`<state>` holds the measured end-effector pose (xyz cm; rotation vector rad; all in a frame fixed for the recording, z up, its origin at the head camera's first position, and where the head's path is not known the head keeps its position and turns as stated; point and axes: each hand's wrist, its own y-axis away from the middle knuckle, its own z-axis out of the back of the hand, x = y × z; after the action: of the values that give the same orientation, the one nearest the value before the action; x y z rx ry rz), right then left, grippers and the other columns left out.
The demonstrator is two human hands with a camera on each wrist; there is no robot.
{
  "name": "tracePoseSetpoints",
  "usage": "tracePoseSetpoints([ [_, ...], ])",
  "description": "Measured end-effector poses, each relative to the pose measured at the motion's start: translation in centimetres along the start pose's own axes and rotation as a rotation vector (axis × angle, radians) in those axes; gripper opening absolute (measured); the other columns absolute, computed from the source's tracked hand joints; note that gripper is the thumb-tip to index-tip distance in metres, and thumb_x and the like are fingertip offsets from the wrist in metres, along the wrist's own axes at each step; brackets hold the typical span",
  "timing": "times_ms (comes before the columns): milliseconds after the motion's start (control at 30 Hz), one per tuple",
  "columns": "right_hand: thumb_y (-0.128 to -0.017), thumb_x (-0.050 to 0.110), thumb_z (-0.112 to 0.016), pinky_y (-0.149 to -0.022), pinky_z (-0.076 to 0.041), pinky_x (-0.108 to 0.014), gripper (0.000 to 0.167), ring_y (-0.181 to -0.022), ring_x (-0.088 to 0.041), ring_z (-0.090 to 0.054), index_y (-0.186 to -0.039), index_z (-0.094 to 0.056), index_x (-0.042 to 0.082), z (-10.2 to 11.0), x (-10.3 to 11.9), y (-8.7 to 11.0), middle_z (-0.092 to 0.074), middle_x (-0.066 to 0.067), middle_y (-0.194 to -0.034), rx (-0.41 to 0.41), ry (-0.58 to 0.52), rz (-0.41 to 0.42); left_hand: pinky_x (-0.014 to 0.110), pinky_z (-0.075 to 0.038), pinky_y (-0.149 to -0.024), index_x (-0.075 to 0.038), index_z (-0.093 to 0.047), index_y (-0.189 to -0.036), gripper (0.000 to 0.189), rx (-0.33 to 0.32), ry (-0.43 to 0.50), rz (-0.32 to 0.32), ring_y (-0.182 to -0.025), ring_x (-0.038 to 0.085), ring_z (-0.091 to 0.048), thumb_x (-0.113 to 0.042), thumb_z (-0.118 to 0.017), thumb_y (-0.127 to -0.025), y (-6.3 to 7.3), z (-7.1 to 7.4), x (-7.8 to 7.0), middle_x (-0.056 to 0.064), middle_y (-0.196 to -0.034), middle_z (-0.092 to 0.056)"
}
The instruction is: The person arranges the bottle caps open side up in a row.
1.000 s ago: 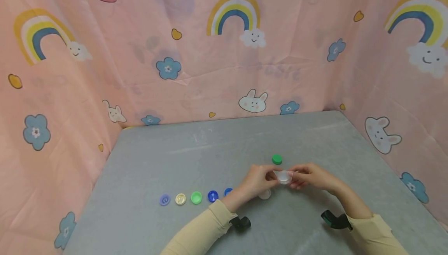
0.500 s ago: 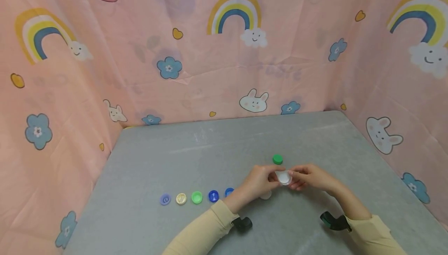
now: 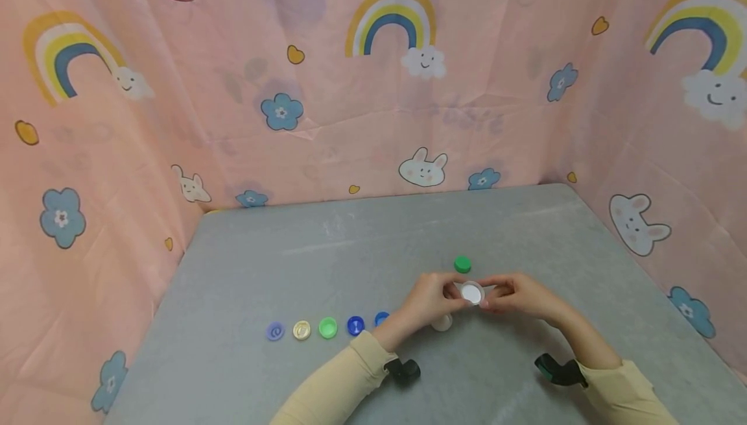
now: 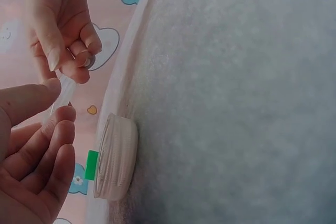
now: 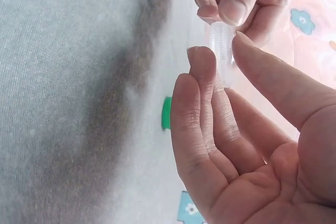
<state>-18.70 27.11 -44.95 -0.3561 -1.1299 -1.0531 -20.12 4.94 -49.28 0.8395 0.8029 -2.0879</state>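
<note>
Between both hands, above the grey table (image 3: 373, 243), is a clear bottle cap (image 3: 472, 292) with a whitish round face and ridged side (image 5: 222, 45). My left hand (image 3: 428, 300) pinches its left edge between thumb and fingers. From the right, my right hand (image 3: 518, 294) pinches the opposite edge. A pale translucent cap (image 3: 441, 323) lies on the table just below the left hand; the left wrist view shows its ridged wall (image 4: 116, 157) from the side. Beyond the hands lies a green cap (image 3: 462, 265).
A row of caps extends leftward: a blue cap (image 3: 382, 318) partly behind the left forearm, a dark blue cap (image 3: 355, 326), a light green cap (image 3: 328, 328), a gold cap (image 3: 301, 330) and a purple cap (image 3: 275, 331). Pink patterned curtains (image 3: 350, 120) enclose the table.
The clear cap has turned so its white face shows rounder towards the head view. My right fingers have shifted around its edge, now spread above and below. Caps on the table stay put.
</note>
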Motion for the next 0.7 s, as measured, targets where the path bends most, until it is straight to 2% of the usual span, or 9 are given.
tracePoseSetpoints([
  [167,-0.086,0.023,-0.070,-0.071,-0.052,-0.025,0.055,-0.084,-0.018,-0.066,-0.127,-0.052,-0.011,-0.2,0.3,-0.1,-0.071,-0.012,-0.094,-0.024,0.066,0.016,0.010,-0.045,-0.053,-0.010,-0.070,-0.105,0.029,0.012,0.049,0.046,-0.058,-0.009,-0.052,-0.017,-0.079,-0.078,-0.1,0.1,0.0,-0.003,-0.073,-0.068],
  [267,-0.085,0.024,-0.071,-0.070,-0.050,-0.024,0.052,-0.082,-0.013,-0.065,-0.123,-0.057,-0.009,-0.4,0.4,-0.1,-0.072,-0.010,-0.093,-0.043,0.109,0.029,0.010,-0.045,-0.053,-0.010,-0.071,-0.102,0.027,0.020,0.043,0.057,-0.059,-0.009,-0.052,-0.019,-0.079,-0.078,-0.1,0.2,0.0,-0.004,-0.073,-0.068],
  [500,-0.083,0.023,-0.074,-0.069,-0.051,-0.023,0.045,-0.081,-0.012,-0.066,-0.116,-0.063,-0.006,-0.4,-0.1,-0.6,-0.072,-0.011,-0.094,-0.039,0.142,0.044,0.007,-0.043,-0.060,-0.009,-0.073,-0.097,0.027,0.039,-0.063,0.042,-0.068,-0.002,-0.057,-0.024,-0.081,-0.076,-0.1,0.3,-0.1,-0.001,-0.081,-0.068],
  [600,-0.081,0.024,-0.075,-0.068,-0.052,-0.023,0.044,-0.083,-0.014,-0.068,-0.113,-0.065,-0.005,-0.5,-0.4,-0.7,-0.073,-0.011,-0.095,-0.026,0.158,0.053,0.007,-0.042,-0.062,-0.011,-0.074,-0.094,0.026,0.069,-0.111,0.032,-0.071,0.001,-0.059,-0.027,-0.081,-0.075,-0.1,0.3,-0.1,-0.001,-0.082,-0.069],
  [700,-0.079,0.024,-0.077,-0.067,-0.052,-0.022,0.043,-0.083,-0.017,-0.069,-0.109,-0.067,-0.005,-0.6,-0.6,-0.8,-0.073,-0.012,-0.094,-0.011,0.170,0.075,0.006,-0.041,-0.062,-0.013,-0.074,-0.093,0.025,0.106,-0.143,0.028,-0.069,-0.002,-0.057,-0.029,-0.081,-0.075,-0.1,0.2,0.1,-0.004,-0.080,-0.069],
])
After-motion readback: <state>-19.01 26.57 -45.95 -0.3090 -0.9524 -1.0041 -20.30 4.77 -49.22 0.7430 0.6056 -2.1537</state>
